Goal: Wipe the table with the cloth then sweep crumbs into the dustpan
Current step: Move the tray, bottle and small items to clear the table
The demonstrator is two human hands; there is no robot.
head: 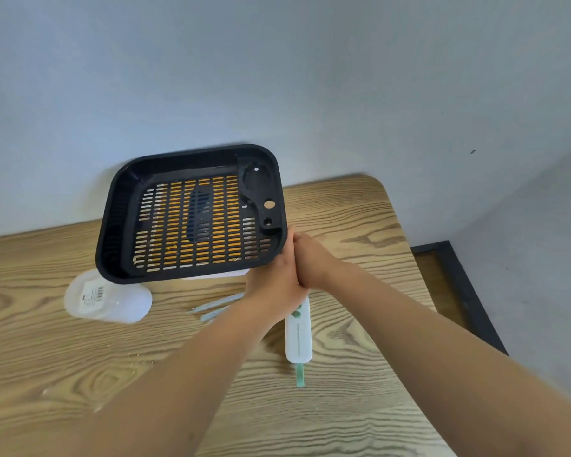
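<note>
Both hands meet at the near right corner of the black slotted tray (pixel 192 212), and the fingers of the left hand (pixel 274 278) and the right hand (pixel 310 258) lie out of sight behind that corner and behind each other, so the grip itself cannot be made out. The tray hides part of a white flat thing under its near edge and the top of the clear plastic tub (pixel 108 300), whose label print is too small to read. The left forearm covers the near ends of 2 pale green sticks (pixel 216 306) and the upper end of the white handle (pixel 298 338). The worktop (pixel 360 225) is cut off at the left and bottom edges.
</note>
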